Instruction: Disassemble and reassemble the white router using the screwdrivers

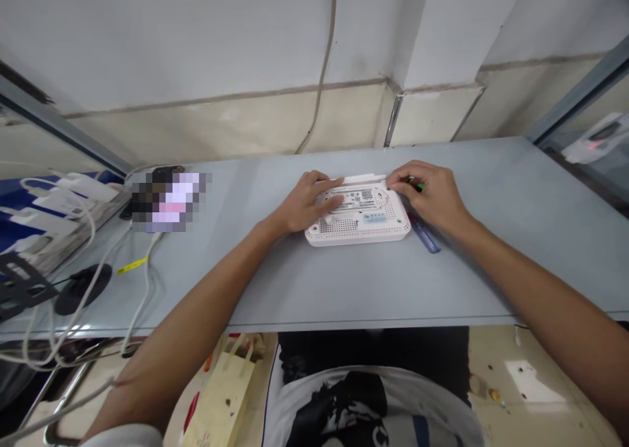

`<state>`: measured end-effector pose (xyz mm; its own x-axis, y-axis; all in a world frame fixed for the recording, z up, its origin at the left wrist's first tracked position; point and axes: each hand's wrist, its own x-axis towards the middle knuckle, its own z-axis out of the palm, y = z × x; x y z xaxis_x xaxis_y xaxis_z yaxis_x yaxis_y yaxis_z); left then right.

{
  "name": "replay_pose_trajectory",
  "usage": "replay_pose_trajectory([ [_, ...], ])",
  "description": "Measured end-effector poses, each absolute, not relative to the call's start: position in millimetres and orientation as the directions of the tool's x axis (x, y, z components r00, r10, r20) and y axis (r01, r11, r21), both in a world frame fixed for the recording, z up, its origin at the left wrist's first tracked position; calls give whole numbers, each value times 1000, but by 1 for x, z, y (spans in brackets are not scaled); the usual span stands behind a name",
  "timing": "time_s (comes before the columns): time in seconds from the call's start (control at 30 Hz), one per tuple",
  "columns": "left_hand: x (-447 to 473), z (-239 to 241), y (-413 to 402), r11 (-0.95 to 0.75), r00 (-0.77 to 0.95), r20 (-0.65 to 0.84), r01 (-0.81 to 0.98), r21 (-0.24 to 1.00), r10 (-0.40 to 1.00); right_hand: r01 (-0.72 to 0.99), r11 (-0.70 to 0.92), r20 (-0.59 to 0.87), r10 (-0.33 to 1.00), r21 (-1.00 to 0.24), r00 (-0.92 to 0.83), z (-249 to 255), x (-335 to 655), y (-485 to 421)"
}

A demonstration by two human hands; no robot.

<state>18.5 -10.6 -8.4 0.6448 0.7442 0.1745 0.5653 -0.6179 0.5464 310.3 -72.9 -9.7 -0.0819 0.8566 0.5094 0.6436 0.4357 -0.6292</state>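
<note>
A white router [381,227] lies underside up on the grey table, showing a printed label, vent holes and a small light-blue sticker. My left hand [310,201] grips its left end, thumb across the label and index finger along the far edge. At the far right corner, the fingers of my right hand [425,188] are pinched together against the casing. A bit of something green [417,186] shows among those fingers; what it belongs to is hidden. Under my right wrist lies a tool with a clear blue handle [426,236], partly covered by the hand.
White power adapters [86,188] with trailing cables crowd the left side. Near them are a pixelated item [170,201], a round black base [83,290] and a yellow-tagged cable [147,270]. A white device with a red light [597,139] hangs at right. Table edge [373,322] is nearest me.
</note>
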Motion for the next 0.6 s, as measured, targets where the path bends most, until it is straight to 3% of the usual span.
replay_pose_trajectory([
  [0.13,18,-10,-13,-619,645,171,572,538,745,712,506,552,810,-488,-197,-9,311,-75],
  [0.6,15,-6,-19,-622,648,169,575,531,743,720,572,591,757,-393,-278,-11,313,-86],
])
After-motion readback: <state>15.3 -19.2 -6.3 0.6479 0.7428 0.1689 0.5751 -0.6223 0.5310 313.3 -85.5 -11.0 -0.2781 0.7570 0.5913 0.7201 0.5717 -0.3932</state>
